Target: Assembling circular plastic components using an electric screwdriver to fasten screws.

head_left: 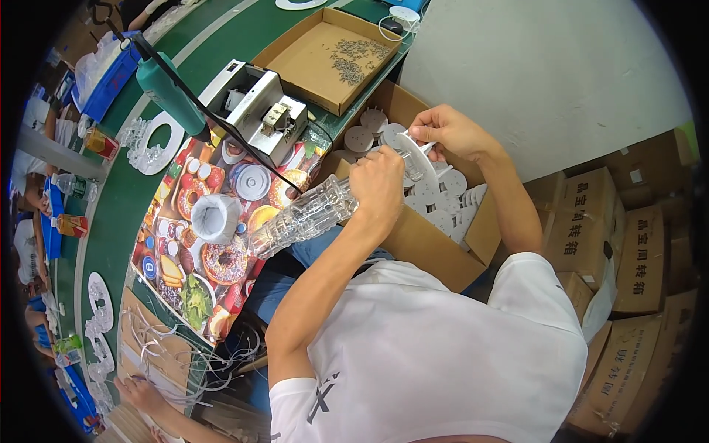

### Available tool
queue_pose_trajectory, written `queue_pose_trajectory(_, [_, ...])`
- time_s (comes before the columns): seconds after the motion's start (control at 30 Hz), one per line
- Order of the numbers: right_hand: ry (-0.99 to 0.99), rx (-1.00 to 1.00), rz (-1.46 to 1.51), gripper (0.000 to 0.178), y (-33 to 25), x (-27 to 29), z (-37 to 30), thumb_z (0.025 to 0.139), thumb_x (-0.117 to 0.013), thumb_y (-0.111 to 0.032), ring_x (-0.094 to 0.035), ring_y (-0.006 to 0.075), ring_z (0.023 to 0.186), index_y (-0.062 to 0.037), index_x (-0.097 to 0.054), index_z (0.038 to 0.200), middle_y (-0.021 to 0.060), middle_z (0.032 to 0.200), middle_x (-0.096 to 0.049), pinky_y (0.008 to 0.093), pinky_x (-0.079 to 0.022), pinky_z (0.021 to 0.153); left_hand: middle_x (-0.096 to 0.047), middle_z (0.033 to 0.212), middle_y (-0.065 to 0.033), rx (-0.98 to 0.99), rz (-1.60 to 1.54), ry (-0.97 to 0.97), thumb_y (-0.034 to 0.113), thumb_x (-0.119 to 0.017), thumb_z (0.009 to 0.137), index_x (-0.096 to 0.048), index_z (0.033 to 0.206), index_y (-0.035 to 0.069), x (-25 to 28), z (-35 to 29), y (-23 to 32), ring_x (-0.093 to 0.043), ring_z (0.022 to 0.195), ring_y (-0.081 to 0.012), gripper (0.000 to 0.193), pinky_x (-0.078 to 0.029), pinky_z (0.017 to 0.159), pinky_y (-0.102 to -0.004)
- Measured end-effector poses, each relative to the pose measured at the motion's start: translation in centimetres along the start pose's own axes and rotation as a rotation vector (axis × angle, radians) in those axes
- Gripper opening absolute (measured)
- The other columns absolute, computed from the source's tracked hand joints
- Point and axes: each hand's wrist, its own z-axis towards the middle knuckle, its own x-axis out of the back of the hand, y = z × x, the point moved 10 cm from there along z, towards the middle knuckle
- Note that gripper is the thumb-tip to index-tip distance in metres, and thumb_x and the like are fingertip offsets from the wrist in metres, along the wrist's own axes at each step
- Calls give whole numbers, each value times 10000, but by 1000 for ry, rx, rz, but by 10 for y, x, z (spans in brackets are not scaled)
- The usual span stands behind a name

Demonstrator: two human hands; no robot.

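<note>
My left hand is wrapped round the upper end of a long clear plastic tube with a faceted, ribbed surface. The tube slants down to the left, over the edge of the picture-printed mat. With fingers closed at its rim, my right hand grips a white round disc. The disc stands tilted at the tube's upper end; whether the two touch is hard to make out. Below both hands is an open cardboard box holding several similar white discs.
On the printed mat stand a white-lined cup and a metal device. A teal electric screwdriver hangs nearby. A shallow carton holds small screws. Another person's hand is near white cables. Cartons stack at right.
</note>
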Motion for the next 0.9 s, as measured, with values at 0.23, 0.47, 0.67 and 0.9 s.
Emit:
queue_pose_trajectory(0.23, [-9,-30,63,188,5,-3,4,921,-570,-166,-546,75,531,4,-617,855,30,734,-613,220,-451,455,-651,681,-88,23,14,18,105,-642,716,-602,763,47,0,-1,-4,-670,619,-207,84,-514,553,-292])
queue_pose_trajectory(0.47, [27,-25,180,193,2,-10,5,909,-591,-165,-549,85,491,19,-597,853,49,691,-606,212,-446,416,-655,693,-92,31,19,20,109,-649,712,-599,777,45,2,-1,-7,-675,633,-210,104,-521,550,-299])
queue_pose_trajectory(0.67, [61,1,116,238,-23,-23,1,902,-603,-205,-557,86,491,31,-583,932,54,696,-612,211,-457,406,-650,697,-93,74,-87,7,104,-685,660,-574,780,54,9,-6,-23,-674,639,-223,171,-533,582,-319])
queue_pose_trajectory(0.9, [249,197,-337,288,-117,-43,-26,915,-587,-269,-505,65,440,-14,-569,1047,26,658,-578,214,-400,384,-630,740,-139,177,-253,90,110,-745,524,-516,806,42,58,-13,-57,-664,684,-259,370,-526,586,-323])
